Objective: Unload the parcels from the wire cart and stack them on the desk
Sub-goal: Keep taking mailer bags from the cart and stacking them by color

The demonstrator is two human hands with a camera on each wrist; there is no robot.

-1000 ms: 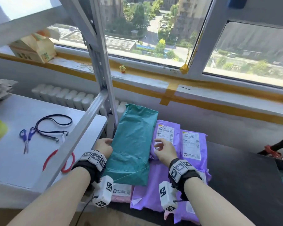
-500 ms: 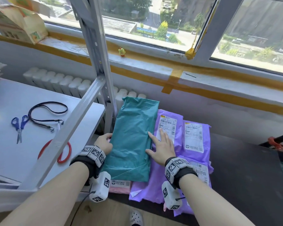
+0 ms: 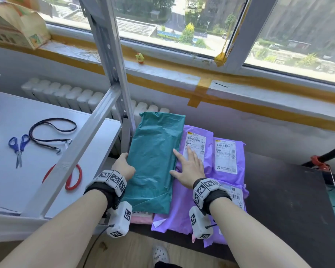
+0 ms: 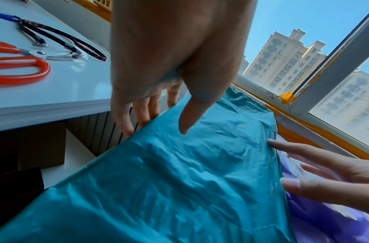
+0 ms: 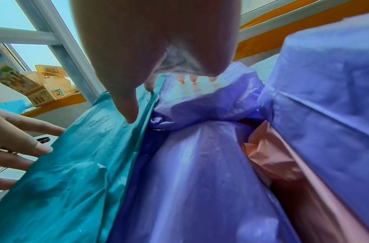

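A long teal parcel (image 3: 155,161) lies on top of a pile of purple parcels (image 3: 226,157) at the left end of the dark desk (image 3: 288,200). A pink parcel (image 3: 141,218) peeks out beneath them. My left hand (image 3: 124,163) presses against the teal parcel's left edge; in the left wrist view its fingers (image 4: 144,115) run straight along the side and the thumb lies on top. My right hand (image 3: 182,163) lies flat on a purple parcel, straight fingers touching the teal parcel's right edge (image 5: 150,105). No wire cart is visible.
A grey metal rack upright (image 3: 112,74) and slanted bar (image 3: 75,151) stand just left of the parcels. The white shelf (image 3: 12,190) holds blue scissors (image 3: 17,147), red scissors (image 3: 72,176) and a dark lanyard (image 3: 50,132). A red clamp (image 3: 317,161) sits at the desk's right.
My right hand has gone from loosely curled over the purple parcel to flat, fingers straight against the teal parcel's right edge. My left hand stays at the left edge.
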